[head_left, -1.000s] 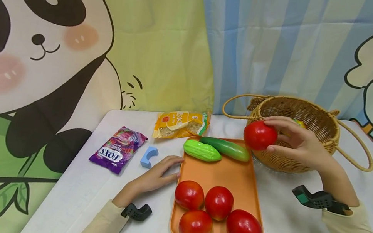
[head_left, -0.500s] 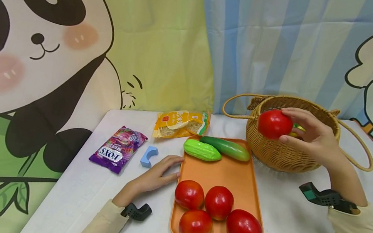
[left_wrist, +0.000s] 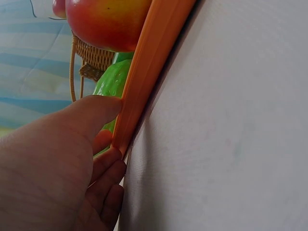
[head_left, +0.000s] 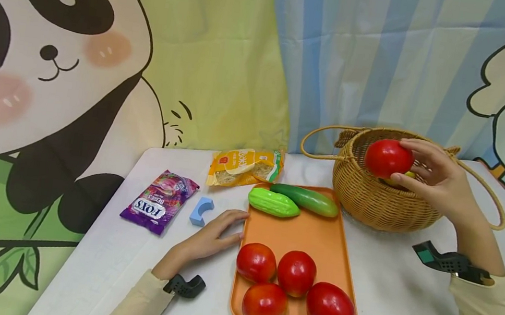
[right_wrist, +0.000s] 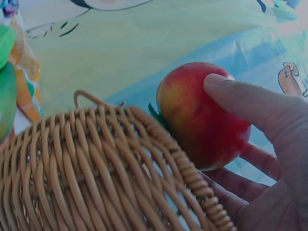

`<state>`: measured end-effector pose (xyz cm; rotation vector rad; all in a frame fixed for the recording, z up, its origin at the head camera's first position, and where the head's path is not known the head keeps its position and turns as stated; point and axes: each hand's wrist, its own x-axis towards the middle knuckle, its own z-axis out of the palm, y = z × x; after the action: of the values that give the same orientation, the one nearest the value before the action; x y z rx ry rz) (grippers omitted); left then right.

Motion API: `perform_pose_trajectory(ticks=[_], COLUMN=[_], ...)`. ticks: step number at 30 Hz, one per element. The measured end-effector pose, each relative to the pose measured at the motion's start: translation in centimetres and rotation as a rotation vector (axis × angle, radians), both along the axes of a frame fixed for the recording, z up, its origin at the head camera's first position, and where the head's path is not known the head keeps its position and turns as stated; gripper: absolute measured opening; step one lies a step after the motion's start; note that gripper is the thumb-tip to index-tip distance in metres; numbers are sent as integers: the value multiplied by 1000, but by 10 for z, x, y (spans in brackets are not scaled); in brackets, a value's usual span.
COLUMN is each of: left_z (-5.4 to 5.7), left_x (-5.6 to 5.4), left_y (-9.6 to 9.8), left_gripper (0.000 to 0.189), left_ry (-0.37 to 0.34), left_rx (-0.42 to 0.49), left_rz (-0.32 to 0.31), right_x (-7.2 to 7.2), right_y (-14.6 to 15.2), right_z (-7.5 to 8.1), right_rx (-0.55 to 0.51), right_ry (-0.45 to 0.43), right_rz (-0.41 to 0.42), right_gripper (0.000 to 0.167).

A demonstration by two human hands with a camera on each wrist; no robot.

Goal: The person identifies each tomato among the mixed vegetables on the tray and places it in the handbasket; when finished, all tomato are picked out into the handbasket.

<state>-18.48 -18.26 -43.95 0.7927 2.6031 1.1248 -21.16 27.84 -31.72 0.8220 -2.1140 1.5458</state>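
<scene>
My right hand (head_left: 443,183) holds a glossy red toy tomato (head_left: 389,159) between thumb and fingers, over the near side of the wicker basket (head_left: 381,207). In the right wrist view the tomato (right_wrist: 202,118) shows a yellowish patch and a green leaf tip, right by the woven rim (right_wrist: 185,166). My left hand (head_left: 214,237) lies with relaxed fingers against the left edge of the orange tray (head_left: 300,234). Its thumb and fingertips touch the tray's side wall (left_wrist: 139,91) in the left wrist view. Several red fruits (head_left: 297,273) sit at the tray's near end.
A light green bitter melon (head_left: 273,203) and a dark green cucumber (head_left: 310,201) lie at the tray's far end. Behind it is an orange food packet (head_left: 243,169). A purple candy bag (head_left: 161,201) and a blue arch block (head_left: 201,211) lie left. Basket handles stick out sideways.
My right hand has carried the tomato right and up, from the basket's near left side to over its opening. The left hand and the tray have stayed in place.
</scene>
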Motion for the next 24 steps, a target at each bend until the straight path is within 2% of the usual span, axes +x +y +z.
perform_pose_trajectory(ticks=[6, 12, 19, 24], left_z=[-1, -1, -2, -1], left_x=[0, -1, -1, -1], left_y=[-1, 0, 0, 0], left_gripper=[52, 52, 53, 52], left_ry=[-4, -3, -10, -6], left_rx=[-2, -2, 1, 3], left_rz=[-3, -2, -4, -5], right_x=[-2, -3, -3, -10], right_y=[-1, -5, -6, 0], right_z=[-1, -3, -3, 7], right_rx=[127, 191, 308, 430], right_ry=[-12, -96, -118, -250], right_rz=[-146, -242, -279, -260], right_gripper=[67, 60, 55, 55])
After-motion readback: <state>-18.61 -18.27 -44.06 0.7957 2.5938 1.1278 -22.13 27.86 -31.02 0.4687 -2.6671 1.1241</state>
